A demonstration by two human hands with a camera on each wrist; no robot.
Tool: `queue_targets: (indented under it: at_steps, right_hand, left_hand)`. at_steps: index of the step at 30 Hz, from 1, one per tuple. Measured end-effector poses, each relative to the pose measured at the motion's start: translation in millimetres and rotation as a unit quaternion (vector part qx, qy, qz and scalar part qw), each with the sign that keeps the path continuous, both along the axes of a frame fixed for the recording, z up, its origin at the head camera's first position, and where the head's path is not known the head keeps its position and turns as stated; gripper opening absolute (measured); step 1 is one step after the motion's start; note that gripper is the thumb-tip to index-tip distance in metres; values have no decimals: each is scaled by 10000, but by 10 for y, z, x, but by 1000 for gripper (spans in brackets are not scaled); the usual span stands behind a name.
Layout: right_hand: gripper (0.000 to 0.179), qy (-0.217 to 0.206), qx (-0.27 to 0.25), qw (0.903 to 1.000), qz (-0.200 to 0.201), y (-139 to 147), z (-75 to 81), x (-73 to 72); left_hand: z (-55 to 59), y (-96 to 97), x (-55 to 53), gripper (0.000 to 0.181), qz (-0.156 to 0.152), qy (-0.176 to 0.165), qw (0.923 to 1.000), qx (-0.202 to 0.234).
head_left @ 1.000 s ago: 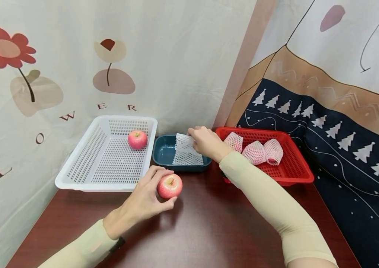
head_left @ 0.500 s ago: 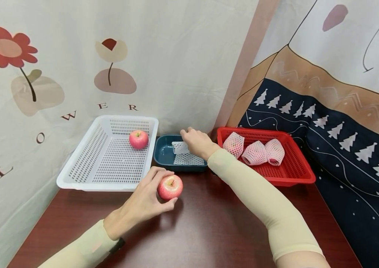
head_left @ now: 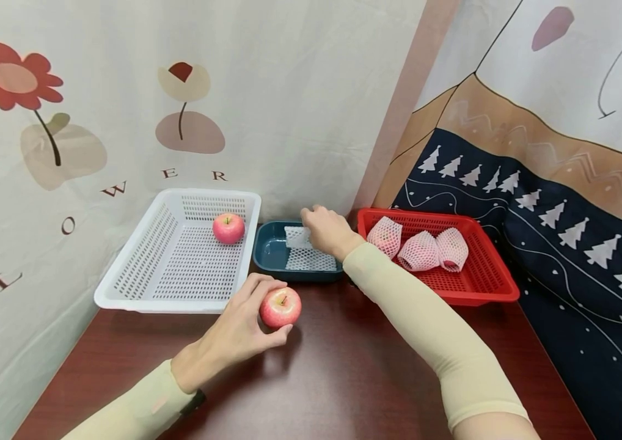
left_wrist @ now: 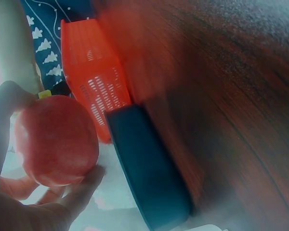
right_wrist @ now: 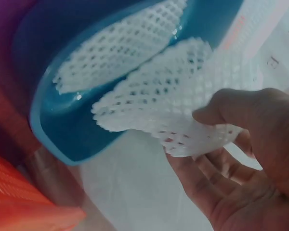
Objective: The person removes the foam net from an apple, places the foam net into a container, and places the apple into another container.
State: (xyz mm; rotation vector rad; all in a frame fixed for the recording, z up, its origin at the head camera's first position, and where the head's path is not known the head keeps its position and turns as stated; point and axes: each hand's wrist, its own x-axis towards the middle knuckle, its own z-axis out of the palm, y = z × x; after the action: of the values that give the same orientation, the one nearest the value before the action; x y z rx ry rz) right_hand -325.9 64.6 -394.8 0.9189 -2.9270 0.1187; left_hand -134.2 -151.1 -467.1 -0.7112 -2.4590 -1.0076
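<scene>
My left hand [head_left: 234,324] grips a red apple [head_left: 280,307] between thumb and fingers, in front of the white basket; the left wrist view shows this apple [left_wrist: 58,140] from close by. Over the dark blue tray [head_left: 272,269], my right hand [head_left: 329,231] pinches a white foam net sleeve [right_wrist: 168,96] by one end, thumb on top and fingers beneath. A second foam net sleeve [right_wrist: 118,48] lies flat in the tray. In the head view the right hand's fingertips are hidden behind the hand.
A white basket [head_left: 124,293] on the left holds one apple [head_left: 228,228]. The red basket [head_left: 487,263] on the right contains several net-wrapped apples [head_left: 418,251]. Both stand with the tray along the back of the brown table [head_left: 322,379], before a printed curtain [head_left: 300,110].
My right hand has shifted slightly left over the tray and pinched the upper net sleeve, lifting it apart from the one below. The left hand keeps holding the apple in place.
</scene>
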Motion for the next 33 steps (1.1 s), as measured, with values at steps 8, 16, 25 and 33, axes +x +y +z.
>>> queue_targets:
  at_steps: [8, 16, 25, 33]
  right_hand:
    - [34, 27, 73, 10000, -52, 24, -45, -20]
    - [26, -944, 469, 9944, 30, -20, -161, 20]
    - [38, -2214, 642, 9730, 122, -15, -409, -237]
    - [40, -2498, 795, 9643, 381, -21, -377, -190]
  left_hand:
    - [6, 10, 4, 71, -32, -7, 10000, -24]
    - [-10, 20, 26, 72, -45, -59, 10000, -19]
    - [-2, 12, 41, 72, -9, -154, 9999, -2]
    - [10, 8, 43, 71, -10, -141, 9999, 6]
